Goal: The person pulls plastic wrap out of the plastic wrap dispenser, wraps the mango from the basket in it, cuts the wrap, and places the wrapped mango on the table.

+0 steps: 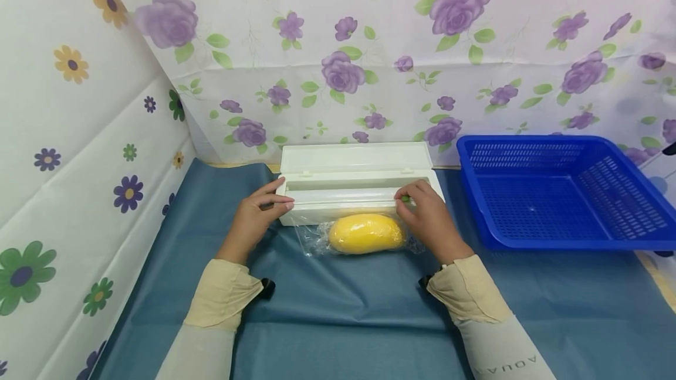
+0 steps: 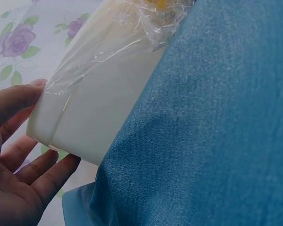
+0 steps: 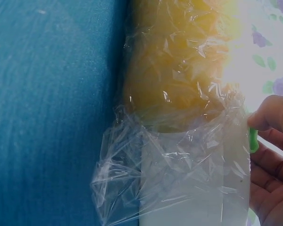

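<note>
A white cling film box (image 1: 338,213) lies crosswise in front of me, its lid (image 1: 356,158) tipped back and a film roll (image 1: 343,195) inside. My left hand (image 1: 254,216) grips the box's left end, thumb at the front top edge and fingers against the end wall. Between thumb and fingers, my right hand (image 1: 428,216) pinches a small green slide cutter (image 3: 253,140) on the box's front edge, towards the right end. Clear film (image 3: 179,165) runs from this edge over a smooth yellow oblong thing (image 1: 366,233), which sits against the box's front.
To the right stands a blue plastic basket (image 1: 477,216) with slotted walls. A blue-green cloth (image 1: 343,333) covers the table. Flowered sheets (image 1: 296,110) hang behind the box and along the left side.
</note>
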